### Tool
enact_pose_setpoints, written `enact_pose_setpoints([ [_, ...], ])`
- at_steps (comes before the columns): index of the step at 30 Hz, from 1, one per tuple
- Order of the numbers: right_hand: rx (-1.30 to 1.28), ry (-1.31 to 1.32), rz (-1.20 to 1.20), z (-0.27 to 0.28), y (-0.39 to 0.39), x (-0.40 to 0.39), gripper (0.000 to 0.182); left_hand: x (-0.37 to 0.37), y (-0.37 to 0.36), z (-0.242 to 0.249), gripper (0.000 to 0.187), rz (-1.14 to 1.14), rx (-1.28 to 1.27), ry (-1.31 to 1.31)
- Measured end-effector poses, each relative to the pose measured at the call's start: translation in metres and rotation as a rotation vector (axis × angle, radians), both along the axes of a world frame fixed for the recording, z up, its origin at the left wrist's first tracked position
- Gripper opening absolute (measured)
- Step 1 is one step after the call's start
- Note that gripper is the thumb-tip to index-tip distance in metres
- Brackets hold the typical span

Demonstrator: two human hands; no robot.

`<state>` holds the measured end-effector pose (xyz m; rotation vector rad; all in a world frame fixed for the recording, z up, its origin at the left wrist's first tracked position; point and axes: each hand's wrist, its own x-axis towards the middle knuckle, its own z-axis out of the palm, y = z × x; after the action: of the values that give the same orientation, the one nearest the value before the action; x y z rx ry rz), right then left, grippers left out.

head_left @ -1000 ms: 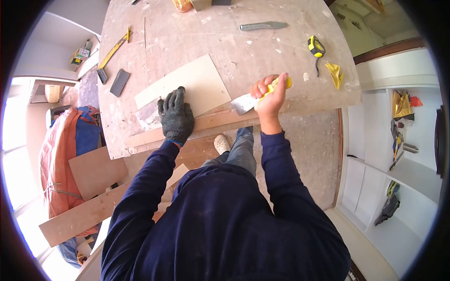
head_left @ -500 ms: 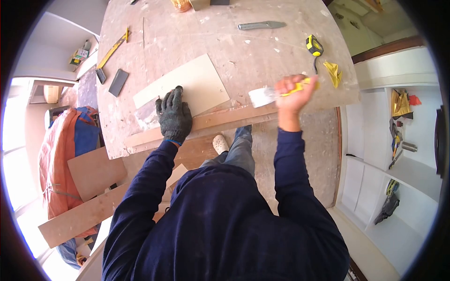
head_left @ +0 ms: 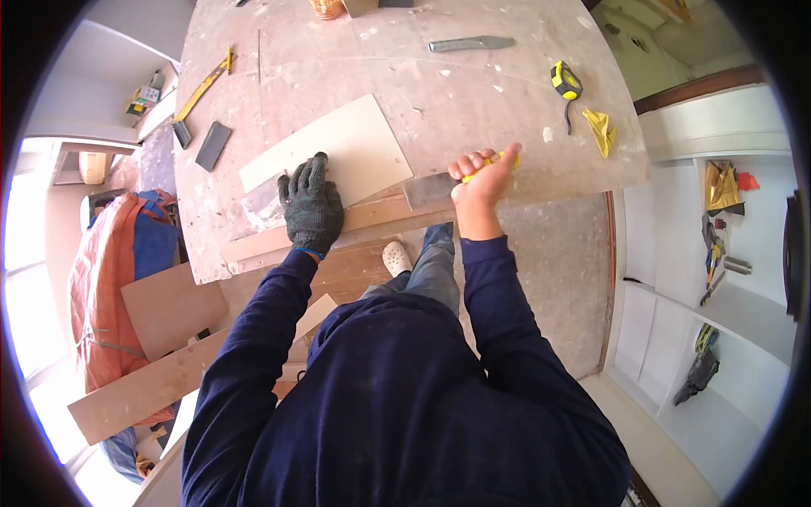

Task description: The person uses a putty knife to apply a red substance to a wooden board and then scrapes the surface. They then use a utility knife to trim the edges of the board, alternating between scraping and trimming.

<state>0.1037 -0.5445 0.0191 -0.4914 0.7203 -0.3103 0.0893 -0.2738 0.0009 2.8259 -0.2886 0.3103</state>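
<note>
My left hand [head_left: 314,203], in a dark knit glove, lies with its fingers stretched out over the lower left of a pale flat board [head_left: 359,139] and the edge of a long wooden strip [head_left: 372,215]. The strip runs along the near edge of the worktable [head_left: 338,63]. My bare right hand [head_left: 486,186] is closed around the handle of a yellow-handled tool with a broad flat metal blade [head_left: 429,192]. Its blade points left, overlapping the strip and ending close to the board's lower right corner. Part of the handle is hidden by my fingers.
On the table lie a grey pointed metal tool [head_left: 471,44], a tape measure [head_left: 566,81], a crumpled yellow piece [head_left: 600,132], a yellow square [head_left: 203,97] and a dark block [head_left: 214,146]. Cut boards [head_left: 152,384] lean at lower left. White shelves [head_left: 743,296] stand at right.
My right hand has moved left with the flat-bladed tool, bringing its blade closer to the pale board. The blade now looks dull grey instead of bright. My left hand has barely shifted.
</note>
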Motion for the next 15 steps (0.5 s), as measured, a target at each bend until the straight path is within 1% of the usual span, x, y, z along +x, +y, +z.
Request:
enact_pose_setpoints([
  [2,0.104,0.09,-0.102,0.004,-0.01,0.003,0.057,-0.001,0.003,0.0,0.049,0.0,0.007,0.004],
  [3,0.106,0.089,-0.103,0.009,-0.017,0.003,0.057,0.0,0.002,0.0,0.048,-0.006,0.007,0.005],
  [5,-0.072,-0.076,-0.118,0.024,-0.036,0.005,0.058,0.001,0.0,-0.001,0.048,0.0,0.009,-0.002],
  [6,-0.069,-0.076,-0.115,0.033,-0.047,0.005,0.058,0.001,0.001,-0.002,0.047,0.008,0.011,-0.003],
  [7,-0.162,-0.171,-0.145,0.042,-0.058,0.003,0.057,0.001,0.002,-0.001,0.047,0.011,0.012,-0.003],
  [8,-0.257,-0.263,-0.174,0.046,-0.063,0.001,0.057,0.001,0.003,-0.001,0.048,0.001,0.013,-0.017],
  [9,-0.259,-0.259,-0.171,0.034,-0.055,-0.002,0.057,0.0,0.002,-0.002,0.048,-0.01,0.011,-0.031],
  [11,-0.224,-0.286,-0.039,-0.002,-0.023,-0.005,0.057,0.0,0.001,-0.002,0.048,-0.004,0.018,-0.021],
  [13,-0.149,-0.211,0.072,-0.007,0.012,-0.01,0.057,-0.001,0.0,-0.001,0.048,-0.003,0.025,-0.013],
  [15,-0.161,-0.237,0.099,-0.007,0.012,-0.006,0.058,0.0,0.005,-0.001,0.049,-0.002,0.012,0.009],
])
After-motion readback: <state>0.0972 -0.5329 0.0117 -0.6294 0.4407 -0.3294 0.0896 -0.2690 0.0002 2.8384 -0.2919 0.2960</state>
